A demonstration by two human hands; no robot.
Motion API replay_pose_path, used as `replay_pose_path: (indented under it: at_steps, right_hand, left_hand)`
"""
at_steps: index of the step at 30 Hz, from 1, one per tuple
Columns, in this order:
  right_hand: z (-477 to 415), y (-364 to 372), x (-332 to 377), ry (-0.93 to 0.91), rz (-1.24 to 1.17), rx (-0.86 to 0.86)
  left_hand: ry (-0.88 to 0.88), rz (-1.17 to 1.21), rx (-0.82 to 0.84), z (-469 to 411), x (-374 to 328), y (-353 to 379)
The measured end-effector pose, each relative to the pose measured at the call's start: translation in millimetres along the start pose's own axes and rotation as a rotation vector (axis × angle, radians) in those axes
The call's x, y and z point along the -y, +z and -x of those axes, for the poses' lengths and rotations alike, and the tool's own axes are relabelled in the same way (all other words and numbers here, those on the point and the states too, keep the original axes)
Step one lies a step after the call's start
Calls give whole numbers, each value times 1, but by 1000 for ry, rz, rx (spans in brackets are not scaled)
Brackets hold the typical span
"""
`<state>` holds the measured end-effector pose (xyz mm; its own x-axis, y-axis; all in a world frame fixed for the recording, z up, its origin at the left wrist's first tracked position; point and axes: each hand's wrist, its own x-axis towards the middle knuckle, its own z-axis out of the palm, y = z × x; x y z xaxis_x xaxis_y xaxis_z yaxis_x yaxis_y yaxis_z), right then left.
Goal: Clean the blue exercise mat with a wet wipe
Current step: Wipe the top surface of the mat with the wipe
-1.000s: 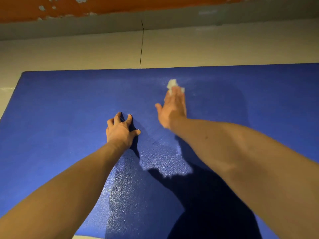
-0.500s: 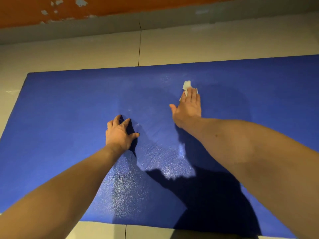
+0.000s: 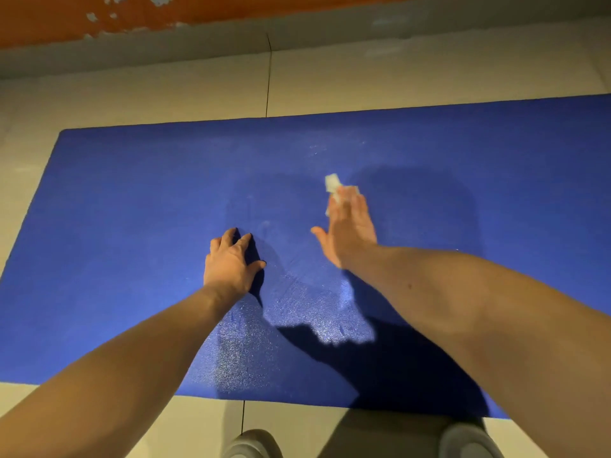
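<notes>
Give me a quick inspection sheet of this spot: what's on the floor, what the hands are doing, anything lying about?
Surface: blue exercise mat lies flat on pale floor tiles; a shiny, damp-looking patch shows near its front edge.
Job's things: white wet wipe on the mat, partly under the right fingers.
Clutter: nothing seen.
Hands: right hand flat, fingers straight, pressing the wipe down; left hand rests on the mat, holding nothing.
Cables: nothing seen.
Surroundings: orange wall with peeling paint above a grey base strip; the person's legs at the bottom edge.
</notes>
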<state>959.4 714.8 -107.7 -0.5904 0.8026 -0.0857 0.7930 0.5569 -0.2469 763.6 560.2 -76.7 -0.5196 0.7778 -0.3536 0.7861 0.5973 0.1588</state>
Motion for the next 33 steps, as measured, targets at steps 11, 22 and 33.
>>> replay_pose_path:
  at_steps: [11, 22, 33]
  right_hand:
    - [72, 29, 69, -348, 226, 207]
    - [57, 3, 27, 248, 169, 201]
    - [105, 32, 37, -363, 287, 148]
  left_hand:
    - [11, -29, 25, 22, 5, 6]
    - [8, -56, 65, 39, 9, 7]
    - [27, -63, 81, 52, 9, 8]
